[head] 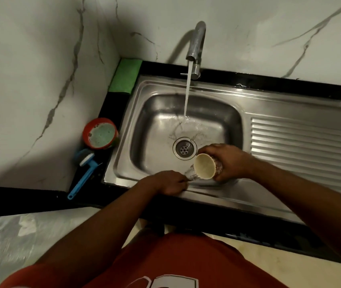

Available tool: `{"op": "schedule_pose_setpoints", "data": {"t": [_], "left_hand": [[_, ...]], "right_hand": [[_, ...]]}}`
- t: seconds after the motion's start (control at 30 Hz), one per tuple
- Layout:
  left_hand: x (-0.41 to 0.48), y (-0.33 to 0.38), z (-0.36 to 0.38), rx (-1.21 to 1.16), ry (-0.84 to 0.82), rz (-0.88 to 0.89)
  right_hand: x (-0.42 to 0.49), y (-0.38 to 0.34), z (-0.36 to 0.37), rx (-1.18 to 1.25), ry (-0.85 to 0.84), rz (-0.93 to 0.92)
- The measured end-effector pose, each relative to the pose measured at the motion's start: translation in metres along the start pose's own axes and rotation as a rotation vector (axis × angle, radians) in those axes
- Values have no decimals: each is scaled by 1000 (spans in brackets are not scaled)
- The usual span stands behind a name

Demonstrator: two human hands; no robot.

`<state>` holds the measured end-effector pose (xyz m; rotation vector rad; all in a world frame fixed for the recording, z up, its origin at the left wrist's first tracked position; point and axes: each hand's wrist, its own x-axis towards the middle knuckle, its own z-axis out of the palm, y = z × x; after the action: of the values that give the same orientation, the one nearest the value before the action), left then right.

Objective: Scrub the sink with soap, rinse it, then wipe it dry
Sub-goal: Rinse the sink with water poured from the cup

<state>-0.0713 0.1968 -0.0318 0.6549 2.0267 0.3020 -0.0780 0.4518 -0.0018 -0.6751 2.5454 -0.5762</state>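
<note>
The steel sink (155,129) has a round drain (184,150) in its basin. Water runs from the tap (196,41) into the basin. My right hand (231,163) grips a cream cup (205,166) tipped on its side, and water pours out of it onto the sink's front rim. My left hand (170,182) rests on that front rim just left of the cup, fingers curled against the wet steel; I see nothing in it.
A red tub of green soap (100,133) and a blue-handled scrub brush (84,173) lie on the black counter left of the sink. A green cloth (126,75) sits at the back left corner. The ribbed drainboard (302,146) extends right. Marble walls stand behind and left.
</note>
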Motion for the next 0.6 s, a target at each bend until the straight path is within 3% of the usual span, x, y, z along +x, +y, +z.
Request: {"op": "schedule_pose_setpoints", "data": {"t": [0.2, 0.4, 0.6], "left_hand": [[19, 31, 6, -146, -21, 68], [35, 42, 13, -147, -10, 114], [54, 65, 16, -181, -22, 126]], "right_hand": [[-42, 12, -23, -58, 71, 103], [-67, 14, -30, -69, 145, 185], [-91, 15, -28, -119, 90, 238]]}}
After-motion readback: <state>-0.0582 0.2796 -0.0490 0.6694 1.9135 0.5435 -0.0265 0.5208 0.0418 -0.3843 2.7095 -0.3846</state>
